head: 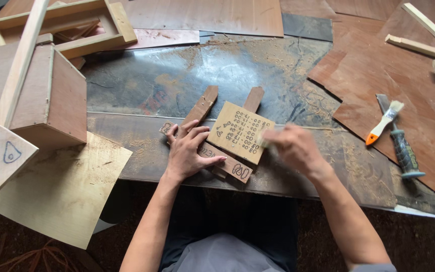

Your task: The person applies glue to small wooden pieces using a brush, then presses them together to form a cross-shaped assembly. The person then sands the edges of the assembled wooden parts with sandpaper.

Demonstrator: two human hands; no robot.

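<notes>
Left hand: left hand [190,151] lies flat, fingers spread, palm down on the wooden strips, near the front edge of the workbench; it presses, grasps nothing.
Right hand: right hand [294,147] is blurred, at the right edge of the small plywood piece, fingers curled; whether it pinches something small I cannot tell.
Plywood piece: small plywood piece [240,132], pale, square, turned like a diamond, with handwritten marks on its face; it rests on top of the strips, between the two hands.
Strips: dark wooden strips [203,105], two running up and away from under the plywood, one more [230,165] crossing below it toward the front edge; marks drawn on its end.
Workbench: workbench [167,75], dark sheet surface, sawdust scattered, thickest toward the back and right.
Right side: paintbrush [384,122] with orange handle and pale bristles, lying just beside a chisel [401,143] with dark ribbed handle; both on brown plywood sheets [404,75], well apart from the hands.
Left side: wooden box [51,95] at the left edge, a long pale batten [18,70] leaning across it, an open wooden frame [76,22] behind at the back left corner.
Front left: pale board [66,196] overhanging the front left corner; a white pointed offcut [8,156] with a drawn mark lies on it.
Back right: loose pale battens [429,30] on the brown sheets.
</notes>
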